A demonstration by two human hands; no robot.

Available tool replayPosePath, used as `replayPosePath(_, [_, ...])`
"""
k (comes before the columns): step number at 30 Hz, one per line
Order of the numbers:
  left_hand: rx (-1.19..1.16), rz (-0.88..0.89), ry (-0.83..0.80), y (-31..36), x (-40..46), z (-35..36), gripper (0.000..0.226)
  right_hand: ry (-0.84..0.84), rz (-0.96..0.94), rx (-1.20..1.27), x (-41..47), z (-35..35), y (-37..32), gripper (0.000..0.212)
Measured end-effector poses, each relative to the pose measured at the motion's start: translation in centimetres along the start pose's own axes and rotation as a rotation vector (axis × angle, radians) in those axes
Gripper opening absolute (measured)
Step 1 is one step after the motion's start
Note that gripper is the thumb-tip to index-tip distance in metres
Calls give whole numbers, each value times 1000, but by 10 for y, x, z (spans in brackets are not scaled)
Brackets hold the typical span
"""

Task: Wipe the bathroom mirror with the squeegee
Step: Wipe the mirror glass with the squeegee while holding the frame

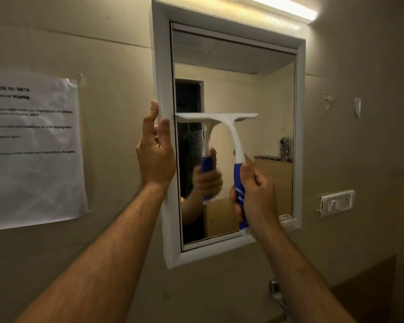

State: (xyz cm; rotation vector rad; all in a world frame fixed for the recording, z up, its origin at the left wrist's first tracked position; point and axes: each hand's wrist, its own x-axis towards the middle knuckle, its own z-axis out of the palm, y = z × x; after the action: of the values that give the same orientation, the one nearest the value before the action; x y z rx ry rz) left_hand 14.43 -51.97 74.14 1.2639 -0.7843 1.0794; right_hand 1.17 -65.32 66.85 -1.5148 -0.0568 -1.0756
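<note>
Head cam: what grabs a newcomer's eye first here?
The white-framed mirror in the middle of the wall, with a white squeegee laid across the glass; the right hand grips its blue handle, and the left hand grips the frame's left edge. A printed sheet hangs on the wall to the left, and a strip light glows above.

The white squeegee (222,145) with blue handle stood upright — blade flat against the white-framed mirror (254,94), mid-glass.
</note>
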Motion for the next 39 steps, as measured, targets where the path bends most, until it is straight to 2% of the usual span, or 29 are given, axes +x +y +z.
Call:
replayPosePath(2, [2,-10,0,-2,1,-1,46,9,35,5,-18,-5,20,60])
replayPosePath(6, [14,-5,-8,1,-1,-2,47,-31,27,26,-39,-9,36,40])
replayPosePath(9, [7,-38,-41,2,-1,-2,47,8,-34,58,-25,-7,19,44])
replayPosePath(12, [40,-43,-49,4,-1,-3,49,-44,-33,91,-5,0,-9,37])
replayPosePath(16, [26,-24,-42,7,-1,-3,49,-75,54,134,3,5,-17,53])
replayPosePath(24, [-10,-25,-37,1,-3,-1,48,-53,149,127,-64,-3,39,54])
replayPosePath(28, [6,-37,-41,5,-2,-3,48,-43,99,96,-43,0,17,36])
replayPosePath(31, [7,-32,-43,5,-3,-3,49,-42,71,67,-16,3,-3,33])
replayPosePath(34, [1,-37,-48,5,-2,-3,49,-52,72,63,-12,4,-1,34])
replayPosePath(39, [4,-31,-70,3,-4,-4,48,-70,136,75,-54,-6,38,44])
